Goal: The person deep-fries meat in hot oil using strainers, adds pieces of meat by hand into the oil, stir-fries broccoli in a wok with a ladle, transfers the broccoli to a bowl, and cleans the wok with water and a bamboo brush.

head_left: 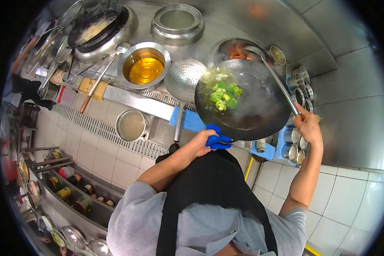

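My left hand [204, 143] is closed around a blue cloth [216, 135] at the near edge of a large black wok [243, 119]. Green and pale vegetable pieces [224, 94] lie in the wok's left part, with steam rising over it. My right hand [308, 128] grips the wooden-ended handle of a long metal ladle [281, 85]. The ladle's bowl is at the wok's far edge, by a container of orange-red food [239, 50]. A perforated strainer [184, 81] sits just left of the wok.
A metal pot of yellow oil [146, 71] stands left of the strainer. Another wok [99, 30] is at the far left, and a lower pot [131, 125] sits near the floor grate. Metal cups [292, 135] line the right side. Jars [82, 205] fill a lower-left shelf.
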`<state>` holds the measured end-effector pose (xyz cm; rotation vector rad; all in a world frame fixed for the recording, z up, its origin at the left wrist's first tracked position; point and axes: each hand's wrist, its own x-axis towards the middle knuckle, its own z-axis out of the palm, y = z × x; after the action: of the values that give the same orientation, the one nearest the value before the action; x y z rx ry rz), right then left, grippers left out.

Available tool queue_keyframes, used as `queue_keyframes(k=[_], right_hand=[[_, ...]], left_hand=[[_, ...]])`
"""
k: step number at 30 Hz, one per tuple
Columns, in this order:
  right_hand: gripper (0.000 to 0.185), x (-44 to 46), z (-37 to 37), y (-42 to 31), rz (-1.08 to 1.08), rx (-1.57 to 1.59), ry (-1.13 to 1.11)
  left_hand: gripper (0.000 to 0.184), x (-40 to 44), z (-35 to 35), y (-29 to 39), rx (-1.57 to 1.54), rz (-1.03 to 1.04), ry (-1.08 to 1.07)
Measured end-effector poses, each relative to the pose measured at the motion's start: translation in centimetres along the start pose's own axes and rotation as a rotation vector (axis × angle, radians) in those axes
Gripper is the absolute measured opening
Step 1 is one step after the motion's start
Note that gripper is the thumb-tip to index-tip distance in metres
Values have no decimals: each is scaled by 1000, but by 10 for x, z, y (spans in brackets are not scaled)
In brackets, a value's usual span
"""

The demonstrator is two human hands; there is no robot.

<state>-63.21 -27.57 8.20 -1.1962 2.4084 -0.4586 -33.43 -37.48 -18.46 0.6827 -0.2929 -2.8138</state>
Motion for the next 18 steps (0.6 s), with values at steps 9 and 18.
queue_keyframes(k=[9, 18], right_hand=[[60, 20, -9, -124, -202, -533, 20], [51, -6, -28, -243, -336, -914, 177]], left_hand=[[42, -14, -28, 12, -165, -122, -154], [62, 16, -37, 0, -229, -329, -537]])
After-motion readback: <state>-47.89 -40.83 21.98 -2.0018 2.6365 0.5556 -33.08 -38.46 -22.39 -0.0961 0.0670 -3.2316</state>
